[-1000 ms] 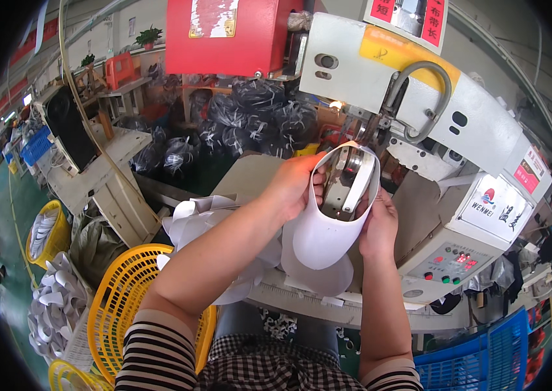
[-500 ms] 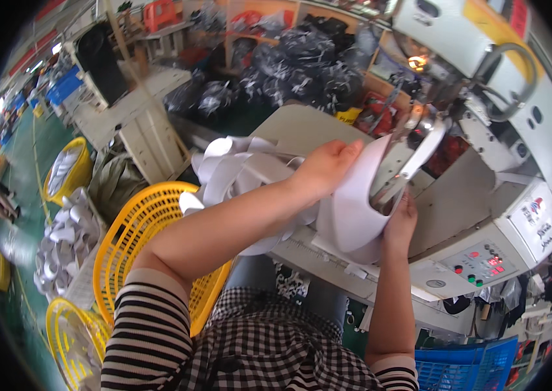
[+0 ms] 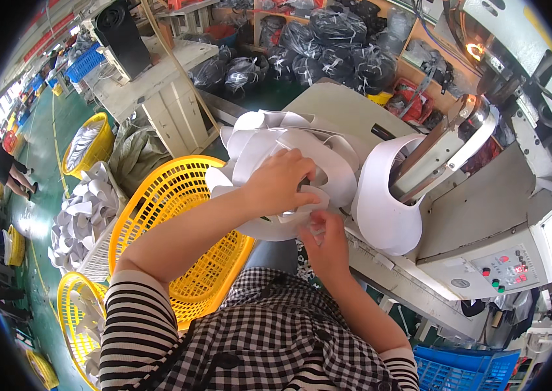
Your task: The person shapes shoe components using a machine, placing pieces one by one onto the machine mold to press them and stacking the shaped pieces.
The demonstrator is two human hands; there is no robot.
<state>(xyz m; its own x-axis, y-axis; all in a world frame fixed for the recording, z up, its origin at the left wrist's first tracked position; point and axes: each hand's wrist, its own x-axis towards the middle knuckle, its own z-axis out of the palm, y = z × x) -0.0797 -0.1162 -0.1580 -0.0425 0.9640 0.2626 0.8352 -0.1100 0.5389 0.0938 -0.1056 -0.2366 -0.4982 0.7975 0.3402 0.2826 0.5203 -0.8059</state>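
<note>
L hand: ours, on near side of white pile, fingers curled over a white pc, gap btwn thumb & index; can't tell if grip is firm.
R hand: ours, lower & to the R, fingers bunched narrow at pile's near edge; a bit blurred, so we can't tell whether they pinch a pc.
White pile: curved, glossy pcs, overlapping, on the pale surface in front of us.
White piece: a single one, R of both our hands, hung around the machine arm, which runs thru its opening.
Control box: R of that pc, red lit display & btns.
Yellow basket: slatted, under our L forearm, L of pile.
Lamp: lit, up top R.
Black bags: heaped in bkgd, beyond surface.
Blue crate: low R, beyond our R sleeve.
</note>
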